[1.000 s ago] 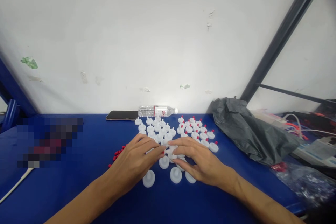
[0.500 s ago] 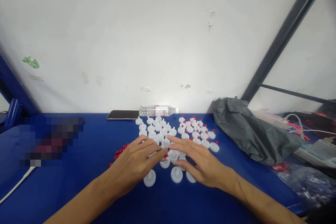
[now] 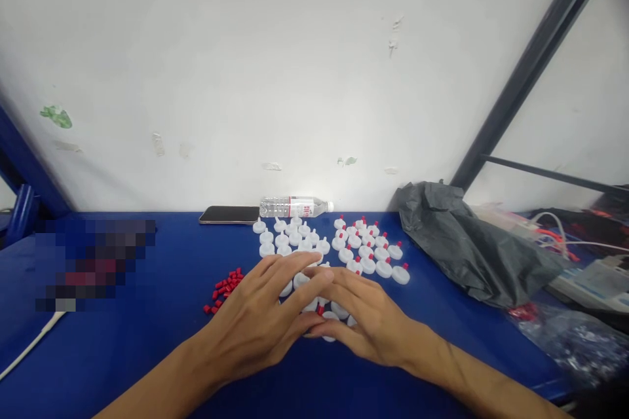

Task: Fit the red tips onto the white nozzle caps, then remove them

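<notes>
My left hand (image 3: 255, 321) lies over the nearest white plastic caps (image 3: 295, 281), its fingers stretched out and spread, reaching across to my right hand. My right hand (image 3: 368, 321) meets it from the right, with thumb and fingers closed round a white cap (image 3: 328, 316) low on the blue table (image 3: 147, 340). A small red plug (image 3: 320, 309) shows between the two hands. Behind them stand several bare white caps (image 3: 282, 239) on the left and several white caps with red plugs (image 3: 368, 252) on the right. Loose red plugs (image 3: 223, 288) lie left of my left hand.
A water bottle (image 3: 295, 207) lies on its side at the wall beside a dark phone (image 3: 228, 214). A crumpled black plastic bag (image 3: 466, 242) sits at the right, with cables and clear bags (image 3: 570, 334) beyond it. A white cable (image 3: 29, 347) runs at the left.
Both hands have drawn back toward me and come together over the front caps. They now cover the two or three caps that stood in front of them.
</notes>
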Demonstrator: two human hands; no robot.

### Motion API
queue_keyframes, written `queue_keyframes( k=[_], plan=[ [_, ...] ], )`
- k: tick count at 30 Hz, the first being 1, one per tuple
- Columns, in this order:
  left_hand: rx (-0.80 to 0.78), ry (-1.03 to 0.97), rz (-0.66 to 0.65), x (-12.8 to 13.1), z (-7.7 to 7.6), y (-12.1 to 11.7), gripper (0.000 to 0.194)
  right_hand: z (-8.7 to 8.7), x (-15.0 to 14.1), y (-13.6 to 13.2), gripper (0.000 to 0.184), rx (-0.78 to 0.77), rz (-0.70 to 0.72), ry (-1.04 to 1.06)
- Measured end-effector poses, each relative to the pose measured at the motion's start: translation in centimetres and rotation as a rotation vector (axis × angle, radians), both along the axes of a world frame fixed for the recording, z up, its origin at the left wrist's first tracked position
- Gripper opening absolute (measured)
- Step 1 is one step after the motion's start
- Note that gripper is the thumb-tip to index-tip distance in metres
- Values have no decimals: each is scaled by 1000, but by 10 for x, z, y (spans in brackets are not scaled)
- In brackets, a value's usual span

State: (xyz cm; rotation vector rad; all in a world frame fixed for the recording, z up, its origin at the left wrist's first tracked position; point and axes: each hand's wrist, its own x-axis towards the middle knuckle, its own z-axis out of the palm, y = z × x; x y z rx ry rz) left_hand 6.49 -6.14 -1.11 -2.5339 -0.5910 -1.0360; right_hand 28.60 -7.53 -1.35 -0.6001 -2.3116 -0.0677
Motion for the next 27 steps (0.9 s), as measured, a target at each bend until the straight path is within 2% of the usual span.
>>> queue_keyframes(
  k=[7, 14, 21, 25, 27],
  plan=[
    [-3, 58, -12, 0, -4, 2, 50, -1, 2, 2, 64, -97, 35, 4],
    [-85, -14, -42, 1, -3, 1, 44, 0, 3, 3, 60, -103, 90, 63],
    [-110, 14, -54, -1, -5, 2, 41, 1, -3, 2, 46, -88, 109, 124],
    [-139, 17, -70, -2, -2, 7, 37, 9, -2, 3, 22, -140, 102, -8],
    [-154, 26, -78, -4, 1, 11, 43, 10, 3, 6, 18, -99, 81, -64]
  ],
)
